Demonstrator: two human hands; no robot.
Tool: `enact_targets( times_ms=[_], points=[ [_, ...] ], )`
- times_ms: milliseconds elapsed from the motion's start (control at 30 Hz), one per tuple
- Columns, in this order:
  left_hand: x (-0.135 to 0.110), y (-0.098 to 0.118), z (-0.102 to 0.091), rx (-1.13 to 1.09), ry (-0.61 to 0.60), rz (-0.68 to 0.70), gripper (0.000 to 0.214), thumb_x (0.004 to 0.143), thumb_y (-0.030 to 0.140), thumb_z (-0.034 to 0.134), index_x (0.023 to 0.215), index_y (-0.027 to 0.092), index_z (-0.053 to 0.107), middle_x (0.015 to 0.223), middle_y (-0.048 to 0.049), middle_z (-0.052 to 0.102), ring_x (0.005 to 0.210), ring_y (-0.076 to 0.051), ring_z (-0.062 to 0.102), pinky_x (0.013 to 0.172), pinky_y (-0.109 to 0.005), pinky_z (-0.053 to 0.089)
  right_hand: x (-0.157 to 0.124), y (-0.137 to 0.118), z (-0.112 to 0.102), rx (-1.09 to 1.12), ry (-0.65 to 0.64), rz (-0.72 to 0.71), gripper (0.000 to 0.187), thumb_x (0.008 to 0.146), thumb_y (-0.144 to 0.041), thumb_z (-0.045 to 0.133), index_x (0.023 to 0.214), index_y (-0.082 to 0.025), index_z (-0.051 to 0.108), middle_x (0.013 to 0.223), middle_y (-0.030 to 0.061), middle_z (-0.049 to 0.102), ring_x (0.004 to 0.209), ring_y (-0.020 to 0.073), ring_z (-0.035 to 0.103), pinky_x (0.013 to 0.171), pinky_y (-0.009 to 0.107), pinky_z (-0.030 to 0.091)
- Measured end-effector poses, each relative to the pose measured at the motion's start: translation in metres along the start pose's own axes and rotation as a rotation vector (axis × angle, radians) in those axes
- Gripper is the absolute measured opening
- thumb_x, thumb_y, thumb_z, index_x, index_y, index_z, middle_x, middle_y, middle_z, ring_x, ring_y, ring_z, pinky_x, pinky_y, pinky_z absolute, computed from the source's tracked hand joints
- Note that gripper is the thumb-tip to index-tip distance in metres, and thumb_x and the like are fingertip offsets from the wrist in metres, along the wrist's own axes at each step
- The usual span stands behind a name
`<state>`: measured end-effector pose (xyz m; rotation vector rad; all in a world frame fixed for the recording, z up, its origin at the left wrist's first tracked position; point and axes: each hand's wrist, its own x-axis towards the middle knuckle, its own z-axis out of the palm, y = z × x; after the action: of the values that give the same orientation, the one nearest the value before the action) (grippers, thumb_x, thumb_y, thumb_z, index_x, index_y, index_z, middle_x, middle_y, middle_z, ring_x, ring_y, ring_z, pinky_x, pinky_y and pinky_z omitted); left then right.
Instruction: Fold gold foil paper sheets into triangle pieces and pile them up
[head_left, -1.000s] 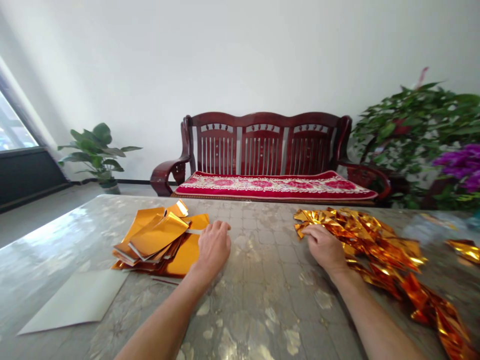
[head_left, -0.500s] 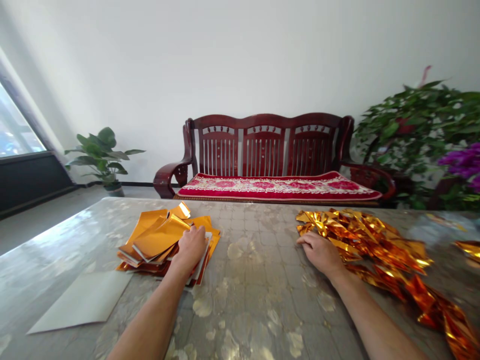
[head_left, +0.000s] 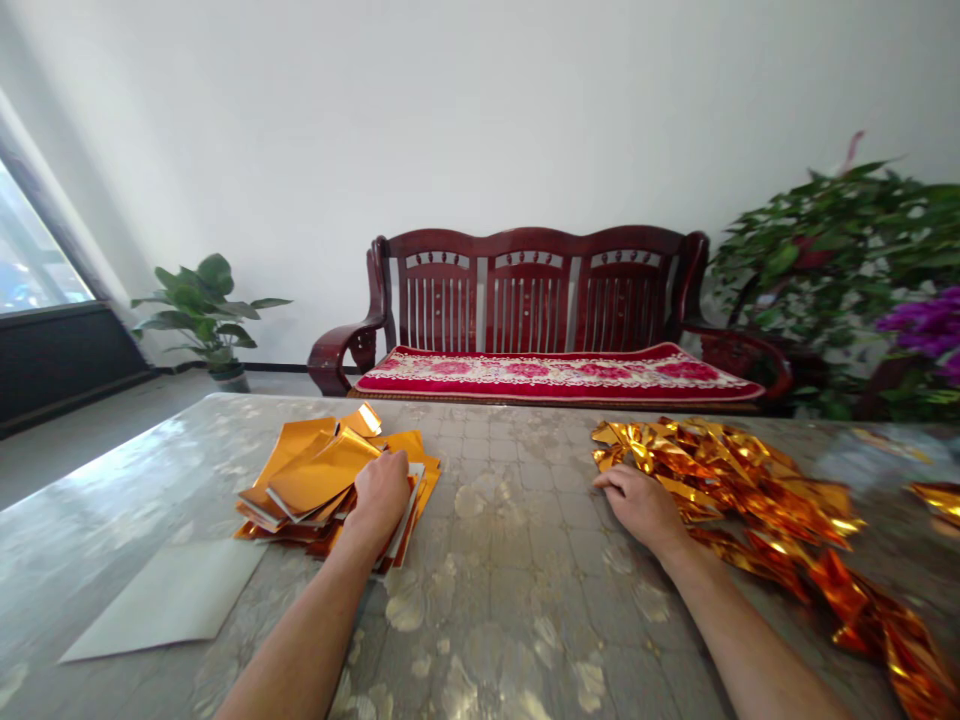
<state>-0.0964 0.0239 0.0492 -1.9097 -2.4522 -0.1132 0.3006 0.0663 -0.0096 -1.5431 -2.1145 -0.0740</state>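
Observation:
On the left of the table lies a loose pile of gold foil paper point(head_left: 315, 475), its sheets askew and some showing pale backs. My left hand point(head_left: 382, 490) is on the pile's right side, its fingers closed at the edge of a gold sheet; the fingertips are partly hidden. To the right is a heap of folded gold foil pieces point(head_left: 735, 465), creased and shiny, trailing toward the near right corner. My right hand point(head_left: 641, 505) rests on the table at the heap's left edge, fingers curled in with nothing visible in them.
A pale sheet point(head_left: 169, 600) lies flat left of the pile. Clear plastic point(head_left: 877, 455) and another foil piece sit at the far right of the patterned table point(head_left: 510, 560). Behind stand a wooden bench point(head_left: 529, 300) and potted plants point(head_left: 214, 310).
My left hand has shifted very slightly on the foil paper pile. My right hand and the folded foil heap stay where they were.

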Motion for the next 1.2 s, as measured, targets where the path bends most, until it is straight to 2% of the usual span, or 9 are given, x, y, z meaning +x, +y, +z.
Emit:
enact_targets(
  times_ms=[200, 300, 433, 500, 600, 833, 1000, 1100, 1200],
  points=[
    [-0.02, 0.034, -0.004, -0.037, 0.045, 0.174, 0.027, 0.095, 0.019, 0.037, 0.102, 0.02, 0.064, 0.106, -0.0103, 0.066, 0.097, -0.023, 0.065, 0.075, -0.03, 0.047, -0.001, -0.006, -0.003, -0.044, 0.026, -0.027, 0.03, 0.084, -0.015, 0.046, 0.085, -0.026, 0.073, 0.095, 0.0008, 0.073, 0.088, 0.0187, 0.068, 0.077, 0.029, 0.05],
    [-0.04, 0.061, 0.0, -0.116, 0.058, 0.441, 0.02, 0.095, 0.021, 0.042, 0.098, 0.023, 0.062, 0.102, -0.0056, 0.064, 0.097, -0.02, 0.062, 0.078, -0.028, 0.044, -0.001, -0.009, -0.004, -0.031, 0.021, -0.05, 0.03, 0.085, -0.014, 0.045, 0.086, -0.026, 0.073, 0.095, 0.0005, 0.073, 0.088, 0.018, 0.068, 0.077, 0.028, 0.05],
    [-0.063, 0.083, 0.014, -0.229, -0.031, 0.932, 0.018, 0.097, 0.022, 0.045, 0.092, 0.024, 0.062, 0.095, -0.0023, 0.065, 0.092, -0.016, 0.06, 0.08, -0.025, 0.043, -0.001, -0.016, -0.005, 0.03, -0.001, -0.079, 0.029, 0.085, -0.015, 0.047, 0.085, -0.026, 0.073, 0.093, 0.0008, 0.073, 0.09, 0.0183, 0.068, 0.081, 0.029, 0.05],
    [-0.068, 0.084, 0.021, -0.319, -0.045, 1.019, 0.02, 0.099, 0.025, 0.042, 0.1, 0.025, 0.061, 0.097, -0.0013, 0.065, 0.093, -0.016, 0.061, 0.083, -0.024, 0.044, 0.0, -0.023, -0.006, 0.075, -0.017, -0.075, 0.027, 0.085, -0.016, 0.049, 0.088, -0.026, 0.073, 0.095, 0.0008, 0.073, 0.092, 0.0187, 0.067, 0.082, 0.03, 0.05],
    [-0.065, 0.081, 0.029, -0.466, 0.001, 0.94, 0.025, 0.099, 0.023, 0.039, 0.117, 0.026, 0.057, 0.108, -0.0016, 0.066, 0.1, -0.015, 0.061, 0.087, -0.023, 0.045, 0.001, -0.038, -0.006, 0.162, -0.089, -0.117, 0.025, 0.086, -0.018, 0.051, 0.095, -0.026, 0.073, 0.102, 0.0025, 0.072, 0.095, 0.0204, 0.067, 0.083, 0.033, 0.051],
    [-0.049, 0.069, 0.031, -0.342, 0.325, 0.412, 0.037, 0.09, 0.021, 0.054, 0.126, 0.024, 0.055, 0.138, -0.0078, 0.053, 0.129, -0.026, 0.045, 0.11, -0.042, 0.033, 0.001, -0.07, -0.005, 0.268, -0.195, -0.345, 0.041, 0.085, -0.015, 0.055, 0.12, -0.03, 0.068, 0.13, 0.0038, 0.062, 0.119, 0.022, 0.057, 0.104, 0.041, 0.043],
    [-0.035, 0.063, 0.035, -0.312, 0.241, 0.159, 0.053, 0.087, 0.027, 0.059, 0.137, 0.019, 0.045, 0.131, -0.0128, 0.058, 0.122, -0.028, 0.052, 0.101, -0.039, 0.039, -0.001, -0.082, -0.004, 0.282, -0.284, -0.447, 0.031, 0.084, -0.019, 0.061, 0.11, -0.032, 0.074, 0.119, 0.0023, 0.068, 0.112, 0.0218, 0.059, 0.102, 0.041, 0.043],
    [-0.027, 0.059, 0.036, -0.406, 0.112, 0.124, 0.043, 0.087, 0.022, 0.057, 0.13, 0.02, 0.053, 0.113, -0.0086, 0.068, 0.11, -0.023, 0.061, 0.091, -0.032, 0.044, -0.001, -0.082, -0.004, 0.29, -0.286, -0.436, 0.029, 0.084, -0.02, 0.061, 0.108, -0.031, 0.074, 0.115, 0.002, 0.069, 0.109, 0.0218, 0.06, 0.1, 0.04, 0.044],
    [-0.028, 0.058, 0.03, -0.532, 0.24, 0.156, 0.022, 0.093, 0.024, 0.051, 0.112, 0.025, 0.063, 0.103, -0.0037, 0.07, 0.1, -0.019, 0.063, 0.085, -0.028, 0.045, -0.001, -0.078, -0.001, 0.35, -0.244, -0.368, 0.031, 0.083, -0.021, 0.061, 0.111, -0.029, 0.072, 0.118, 0.0035, 0.069, 0.109, 0.0225, 0.061, 0.099, 0.04, 0.046]
  ],
)
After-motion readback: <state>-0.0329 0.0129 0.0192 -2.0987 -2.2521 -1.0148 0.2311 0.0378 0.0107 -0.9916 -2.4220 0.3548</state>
